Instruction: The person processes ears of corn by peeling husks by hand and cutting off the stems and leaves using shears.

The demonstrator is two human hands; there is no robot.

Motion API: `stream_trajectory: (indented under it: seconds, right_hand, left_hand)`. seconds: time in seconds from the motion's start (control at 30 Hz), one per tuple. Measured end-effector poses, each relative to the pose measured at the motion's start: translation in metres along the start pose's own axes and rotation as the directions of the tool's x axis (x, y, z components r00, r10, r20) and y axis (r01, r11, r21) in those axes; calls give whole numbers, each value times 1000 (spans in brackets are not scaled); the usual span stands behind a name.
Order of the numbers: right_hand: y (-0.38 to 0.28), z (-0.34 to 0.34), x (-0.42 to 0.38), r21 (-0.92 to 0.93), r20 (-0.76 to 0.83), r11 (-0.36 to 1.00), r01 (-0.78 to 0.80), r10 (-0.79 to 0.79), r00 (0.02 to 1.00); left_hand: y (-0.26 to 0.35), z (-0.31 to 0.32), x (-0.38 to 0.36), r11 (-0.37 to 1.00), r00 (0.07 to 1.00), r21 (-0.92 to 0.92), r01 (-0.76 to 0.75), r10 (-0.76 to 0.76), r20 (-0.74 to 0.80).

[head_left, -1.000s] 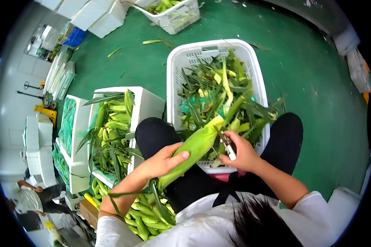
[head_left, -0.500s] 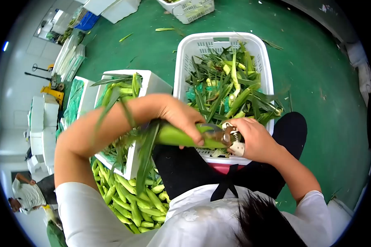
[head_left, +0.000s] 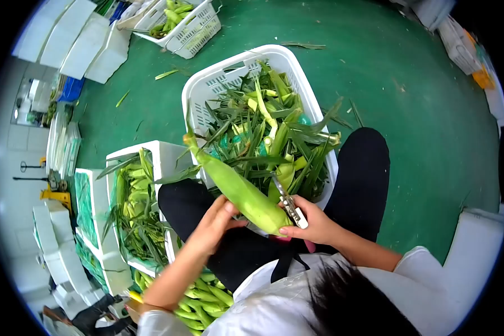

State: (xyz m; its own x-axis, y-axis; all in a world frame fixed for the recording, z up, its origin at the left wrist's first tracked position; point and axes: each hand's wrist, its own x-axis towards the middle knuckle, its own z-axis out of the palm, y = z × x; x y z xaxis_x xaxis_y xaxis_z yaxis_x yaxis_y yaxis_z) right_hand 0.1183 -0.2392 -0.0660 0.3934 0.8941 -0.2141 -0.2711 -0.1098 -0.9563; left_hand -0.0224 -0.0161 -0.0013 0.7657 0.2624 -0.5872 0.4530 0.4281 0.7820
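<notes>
An ear of corn (head_left: 238, 190) in its green husk lies slanted above my lap, its brownish silk tip pointing up and left over the basket. My left hand (head_left: 214, 223) grips its lower left side. In my right hand (head_left: 313, 223) are pruning shears (head_left: 288, 204) with pale handles, their blade pointing up and away. My right thumb touches the cut base of the ear. Just beyond, a white basket (head_left: 193, 92) holds a heap of trimmed leaves and stalk ends (head_left: 263, 123).
Foam boxes of leafy corn (head_left: 134, 196) stand to my left. Husked ears (head_left: 207, 297) are piled beside my left leg. Another white basket with corn (head_left: 193, 35) is at the upper left. A yellow pallet jack (head_left: 56, 193) and a person (head_left: 92, 316) are farther left.
The ear has swung from pointing left to pointing up-left, and its long leaves no longer trail from it. My left arm has dropped lower. The shears have come away from the base.
</notes>
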Motion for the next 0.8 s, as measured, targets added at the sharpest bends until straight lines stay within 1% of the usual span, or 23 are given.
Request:
stream_trajectory:
  seconds: [0.03, 0.1, 0.13, 0.17, 0.23, 0.27, 0.3, 0.33, 0.37, 0.4, 0.43, 0.47, 0.5, 0.53, 0.57, 0.6, 0.63, 0.67, 0.7, 0.73, 0.77, 0.8]
  right_hand:
    - [-4, 2, -1, -94, -34, 995, -22, 18, 999]
    - [-24, 7, 0, -290, -55, 955, -64, 50, 997]
    - [-30, 12, 1, -348, -112, 933, -94, 58, 992]
    - [-35, 13, 4, -339, -123, 933, -116, 78, 989]
    - [-38, 12, 6, -314, -105, 939, -142, 114, 988]
    - [-42, 15, 7, -325, -103, 942, -82, 51, 993]
    - [-50, 19, 10, -338, -88, 941, 24, -57, 994]
    - [-59, 23, 12, -306, -55, 952, -16, 0, 999]
    - [-67, 26, 12, -277, -25, 959, -63, 59, 998]
    - [-70, 29, 12, -408, 2, 913, -8, 9, 1000]
    - [-78, 33, 12, -526, 27, 850, 20, -6, 1000]
    - [-76, 34, 9, -575, 66, 813, 98, -73, 995]
    - [-73, 36, 5, -619, 108, 765, 177, -140, 984]
    - [-79, 36, 1, -628, 89, 766, 135, -102, 991]
    - [-78, 33, -1, -583, 47, 798, 153, -155, 987]
    - [-75, 26, 3, -489, -32, 865, 115, -150, 988]
    - [-71, 20, 0, -383, -128, 922, 54, -111, 986]
    - [-57, 15, 6, -436, -254, 900, 13, -137, 958]
    - [-79, 11, 12, -566, -238, 824, -14, -147, 960]
    - [-74, 6, 17, -612, -230, 790, -26, -146, 962]
    - [-65, 2, 21, -650, -200, 760, -15, -151, 968]
    - [-63, 1, 23, -574, -221, 819, -12, -140, 965]
  left_hand:
    - [-18, 11, 8, 970, 991, -225, -90, 64, -121]
    - [-36, 37, 18, 940, 939, -269, -207, 114, -324]
    - [-38, 40, 22, 928, 931, -289, -236, 131, -340]
    - [-37, 42, 25, 913, 922, -306, -268, 151, -357]
    - [-28, 48, 29, 841, 880, -371, -394, 228, -418]
    - [-31, 41, 33, 780, 903, -495, -384, 206, -376]
    - [-33, 32, 36, 707, 924, -606, -366, 197, -328]
    - [-22, 30, 33, 692, 953, -657, -300, 181, -245]
    - [-12, 29, 28, 670, 964, -695, -260, 225, -144]
    - [-5, 29, 27, 699, 960, -666, -262, 260, -105]
    - [0, 31, 26, 725, 955, -637, -262, 290, -62]
    - [4, 34, 24, 833, 957, -472, -287, 267, -111]
    - [-4, 27, 29, 850, 975, -478, -220, 212, -73]
    - [-12, 22, 30, 809, 982, -560, -177, 180, -49]
    - [-17, 19, 30, 765, 987, -630, -137, 162, -17]
    - [-16, 18, 29, 650, 976, -741, -169, 213, -36]
    - [-6, 21, 21, 571, 933, -767, -291, 348, -95]
    - [-17, 2, 21, 570, 905, -763, -303, 422, -44]
    - [-18, -5, 17, 546, 894, -732, -407, 400, -199]
    - [-10, -8, 11, 520, 879, -721, -459, 387, -280]
    - [-15, -21, 10, 494, 848, -705, -509, 428, -312]
    - [-16, -32, 7, 524, 835, -656, -543, 415, -360]
